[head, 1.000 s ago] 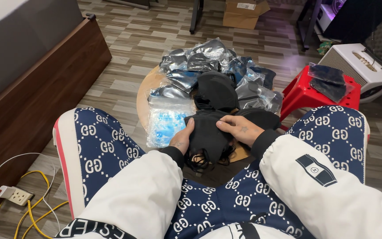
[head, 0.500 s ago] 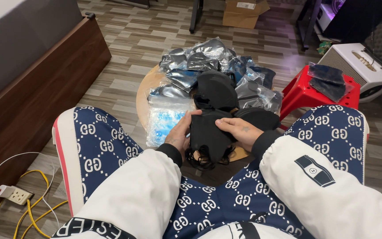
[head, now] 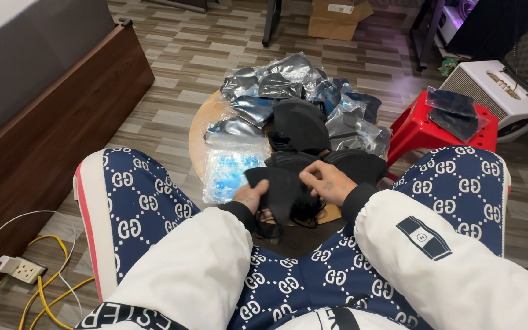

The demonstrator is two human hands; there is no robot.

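Far left, a white power strip (head: 14, 267) with yellow cable lies on the wood floor beside a dark wooden bed frame (head: 50, 122). Moving in, a clear bag of pale blue masks (head: 230, 171) sits on the round wooden counter (head: 200, 125), and just right of it the left hand (head: 249, 197) is curled closed, thumb on top, pinching the left edge of a black fabric face mask (head: 282, 189) held low between the knees. The right hand (head: 328, 183) grips the mask's other edge, fingers bent over it. Doing this well, I'd judge, means keeping both edges level and the ear loops hanging free, not tangled. Behind the mask, a black folded mask stack (head: 300, 125) and silvery plastic packets (head: 276, 79) crowd the counter. Further right, a red plastic stool (head: 420, 131) carries more bagged dark masks (head: 453, 110).
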